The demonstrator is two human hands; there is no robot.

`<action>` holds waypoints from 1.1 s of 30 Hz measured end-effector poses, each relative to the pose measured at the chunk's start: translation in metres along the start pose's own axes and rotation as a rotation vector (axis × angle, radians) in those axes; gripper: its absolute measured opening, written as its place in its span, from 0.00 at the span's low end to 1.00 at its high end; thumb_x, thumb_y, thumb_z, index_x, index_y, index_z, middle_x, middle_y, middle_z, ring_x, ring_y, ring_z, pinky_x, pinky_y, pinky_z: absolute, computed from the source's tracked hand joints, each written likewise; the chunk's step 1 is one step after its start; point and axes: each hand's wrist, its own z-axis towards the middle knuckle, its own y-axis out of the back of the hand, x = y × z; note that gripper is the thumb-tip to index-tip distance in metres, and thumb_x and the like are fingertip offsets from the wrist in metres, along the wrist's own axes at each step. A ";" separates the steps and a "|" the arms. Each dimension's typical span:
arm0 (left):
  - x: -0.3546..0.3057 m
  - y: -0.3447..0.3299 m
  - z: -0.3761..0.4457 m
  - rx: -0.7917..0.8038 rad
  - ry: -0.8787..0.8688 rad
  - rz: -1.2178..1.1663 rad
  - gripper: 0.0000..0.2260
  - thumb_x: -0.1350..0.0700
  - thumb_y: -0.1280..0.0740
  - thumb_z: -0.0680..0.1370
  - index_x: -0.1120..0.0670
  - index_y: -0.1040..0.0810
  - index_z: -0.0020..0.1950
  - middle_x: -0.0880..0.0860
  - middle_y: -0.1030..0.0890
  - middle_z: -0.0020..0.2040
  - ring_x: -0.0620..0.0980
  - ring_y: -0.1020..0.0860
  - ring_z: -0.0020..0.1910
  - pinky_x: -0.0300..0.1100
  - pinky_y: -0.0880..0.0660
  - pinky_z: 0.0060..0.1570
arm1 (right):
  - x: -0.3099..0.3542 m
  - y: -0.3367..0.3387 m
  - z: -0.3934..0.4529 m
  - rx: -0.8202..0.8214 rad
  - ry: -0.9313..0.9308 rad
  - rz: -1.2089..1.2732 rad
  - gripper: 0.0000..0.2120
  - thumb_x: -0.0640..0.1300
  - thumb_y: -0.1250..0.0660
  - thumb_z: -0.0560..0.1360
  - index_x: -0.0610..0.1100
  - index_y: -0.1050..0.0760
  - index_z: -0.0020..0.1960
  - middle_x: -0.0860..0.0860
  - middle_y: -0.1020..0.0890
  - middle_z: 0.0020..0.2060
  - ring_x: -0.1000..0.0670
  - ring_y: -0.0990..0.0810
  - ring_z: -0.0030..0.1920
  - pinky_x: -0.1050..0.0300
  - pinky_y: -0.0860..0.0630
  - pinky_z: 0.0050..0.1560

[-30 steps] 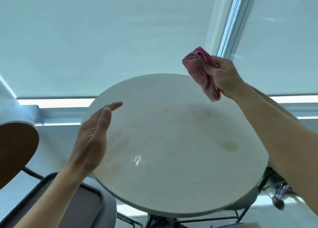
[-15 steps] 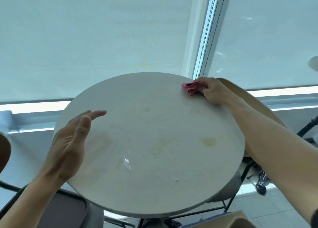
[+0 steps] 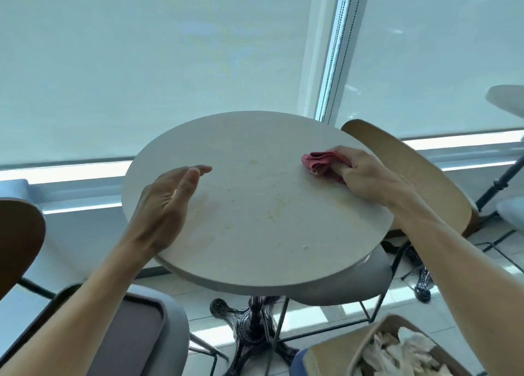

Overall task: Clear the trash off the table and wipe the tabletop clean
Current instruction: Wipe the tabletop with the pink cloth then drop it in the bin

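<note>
A round white tabletop [image 3: 255, 248] fills the middle of the view, marked with faint yellowish stains and small crumbs. My right hand [image 3: 368, 177] grips a crumpled pink cloth [image 3: 320, 161] and presses it on the table's right side. My left hand [image 3: 167, 202] is open, fingers straight, palm turned on edge over the table's left rim. No trash lies on the tabletop.
A cardboard box [image 3: 354, 350] with crumpled paper trash sits at the lower right. A dark tray [image 3: 133, 336] lies on a grey chair seat at the lower left. A wooden chair back [image 3: 411, 171] stands right of the table, another [image 3: 17, 234] at the far left.
My right hand brought the pink cloth down from the air onto the table's far right edge, then slid it nearer along the right side. The left hand stayed open at the left rim.
</note>
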 end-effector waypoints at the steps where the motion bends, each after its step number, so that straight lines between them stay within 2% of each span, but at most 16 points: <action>1: 0.003 -0.001 0.001 0.008 -0.004 0.020 0.25 0.33 0.52 0.76 0.39 0.23 0.61 0.34 0.25 0.59 0.33 0.30 0.60 0.26 0.38 0.54 | 0.006 -0.003 -0.011 -0.002 -0.003 0.005 0.11 0.46 0.39 0.81 0.61 0.21 0.52 0.60 0.16 0.42 0.51 0.18 0.48 0.49 0.23 0.55; 3: 0.003 -0.001 -0.002 0.017 -0.022 0.032 0.26 0.33 0.53 0.76 0.40 0.23 0.62 0.37 0.26 0.61 0.38 0.31 0.62 0.36 0.36 0.57 | 0.020 -0.011 -0.031 -0.012 -0.015 0.007 0.12 0.47 0.39 0.81 0.63 0.22 0.52 0.65 0.17 0.42 0.57 0.19 0.48 0.50 0.23 0.56; 5: 0.005 -0.002 -0.001 0.005 -0.040 0.040 0.25 0.33 0.53 0.76 0.39 0.23 0.61 0.38 0.26 0.61 0.41 0.31 0.63 0.43 0.36 0.59 | 0.032 -0.022 -0.050 -0.018 -0.007 0.014 0.11 0.48 0.39 0.81 0.63 0.23 0.54 0.64 0.17 0.45 0.58 0.20 0.50 0.49 0.24 0.59; 10: 0.002 -0.002 -0.002 -0.006 -0.078 0.009 0.22 0.34 0.52 0.76 0.38 0.25 0.59 0.40 0.26 0.60 0.44 0.31 0.64 0.45 0.36 0.59 | 0.056 -0.050 -0.077 -0.044 0.026 0.028 0.11 0.49 0.40 0.81 0.62 0.24 0.57 0.60 0.16 0.48 0.54 0.20 0.52 0.46 0.24 0.59; 13: -0.005 -0.002 -0.004 -0.021 -0.116 -0.007 0.21 0.35 0.51 0.77 0.39 0.24 0.59 0.39 0.27 0.60 0.42 0.33 0.66 0.44 0.36 0.61 | 0.068 -0.049 -0.082 -0.062 0.053 0.325 0.13 0.41 0.42 0.82 0.50 0.21 0.60 0.55 0.14 0.49 0.51 0.17 0.54 0.42 0.24 0.62; 15: -0.009 -0.003 -0.008 -0.029 -0.137 -0.033 0.22 0.35 0.50 0.77 0.39 0.23 0.60 0.32 0.28 0.58 0.37 0.35 0.67 0.38 0.38 0.61 | 0.073 -0.035 -0.087 -0.183 0.040 0.491 0.13 0.34 0.44 0.83 0.39 0.23 0.60 0.53 0.13 0.45 0.55 0.15 0.48 0.60 0.20 0.53; 16: -0.011 -0.005 -0.010 -0.030 -0.156 -0.037 0.21 0.35 0.50 0.77 0.39 0.23 0.59 0.28 0.29 0.57 0.35 0.36 0.67 0.35 0.39 0.61 | 0.075 -0.024 -0.090 -0.263 0.006 0.508 0.12 0.34 0.44 0.83 0.40 0.23 0.58 0.52 0.14 0.41 0.57 0.16 0.42 0.68 0.21 0.43; 17: -0.013 -0.007 -0.012 -0.029 -0.170 -0.045 0.21 0.36 0.50 0.77 0.39 0.23 0.59 0.26 0.31 0.56 0.34 0.36 0.66 0.33 0.40 0.60 | 0.077 -0.014 -0.091 -0.360 -0.019 0.467 0.12 0.36 0.43 0.83 0.45 0.22 0.56 0.50 0.14 0.39 0.54 0.19 0.37 0.70 0.24 0.36; 18: -0.013 -0.009 -0.014 -0.023 -0.181 -0.051 0.21 0.36 0.50 0.77 0.39 0.23 0.59 0.25 0.32 0.56 0.35 0.36 0.67 0.33 0.40 0.59 | 0.073 -0.006 -0.091 -0.440 -0.013 0.404 0.12 0.37 0.42 0.83 0.50 0.22 0.53 0.48 0.15 0.40 0.52 0.21 0.34 0.67 0.25 0.33; 19: -0.013 -0.011 -0.015 -0.016 -0.187 -0.055 0.20 0.36 0.50 0.78 0.39 0.23 0.59 0.25 0.32 0.56 0.35 0.36 0.67 0.33 0.40 0.60 | 0.069 0.001 -0.093 -0.466 -0.002 0.388 0.13 0.38 0.42 0.83 0.51 0.22 0.51 0.49 0.15 0.39 0.52 0.20 0.34 0.64 0.25 0.33; 21: -0.013 -0.013 -0.017 -0.006 -0.192 -0.061 0.19 0.36 0.50 0.78 0.38 0.24 0.59 0.25 0.31 0.56 0.36 0.35 0.68 0.32 0.40 0.60 | 0.063 0.005 -0.093 -0.410 -0.031 0.382 0.12 0.36 0.43 0.83 0.46 0.22 0.54 0.61 0.16 0.33 0.64 0.19 0.33 0.72 0.28 0.31; 23: -0.014 -0.014 -0.017 -0.005 -0.184 -0.068 0.20 0.35 0.50 0.77 0.38 0.23 0.58 0.25 0.31 0.55 0.36 0.35 0.67 0.33 0.39 0.60 | 0.053 -0.001 -0.094 -0.313 -0.090 0.294 0.11 0.35 0.44 0.83 0.41 0.23 0.56 0.69 0.20 0.27 0.70 0.22 0.31 0.77 0.31 0.32; 26: -0.015 -0.015 -0.016 0.001 -0.165 -0.067 0.20 0.35 0.50 0.77 0.38 0.23 0.58 0.26 0.31 0.55 0.36 0.35 0.65 0.34 0.39 0.59 | 0.050 -0.013 -0.099 -0.305 -0.118 0.221 0.11 0.39 0.43 0.83 0.47 0.23 0.56 0.72 0.21 0.29 0.73 0.22 0.34 0.80 0.32 0.35; 28: -0.016 -0.015 -0.016 0.000 -0.163 -0.068 0.20 0.35 0.50 0.77 0.38 0.23 0.58 0.26 0.31 0.54 0.36 0.34 0.65 0.31 0.40 0.58 | 0.051 -0.023 -0.103 -0.310 -0.144 0.245 0.12 0.40 0.42 0.83 0.50 0.22 0.58 0.67 0.16 0.39 0.69 0.19 0.44 0.76 0.27 0.46; 30: -0.016 -0.015 -0.018 -0.016 -0.174 -0.068 0.21 0.35 0.50 0.77 0.39 0.22 0.58 0.26 0.32 0.54 0.37 0.34 0.65 0.30 0.40 0.57 | 0.051 -0.033 -0.106 -0.302 -0.142 0.195 0.12 0.44 0.42 0.83 0.53 0.22 0.61 0.63 0.15 0.48 0.63 0.18 0.53 0.63 0.23 0.57; 33: -0.017 -0.014 -0.020 -0.045 -0.185 -0.064 0.21 0.37 0.51 0.77 0.40 0.22 0.57 0.27 0.31 0.54 0.39 0.34 0.65 0.30 0.40 0.57 | 0.058 -0.048 -0.115 -0.298 -0.141 -0.004 0.12 0.49 0.43 0.84 0.56 0.25 0.63 0.60 0.15 0.50 0.54 0.18 0.54 0.50 0.22 0.56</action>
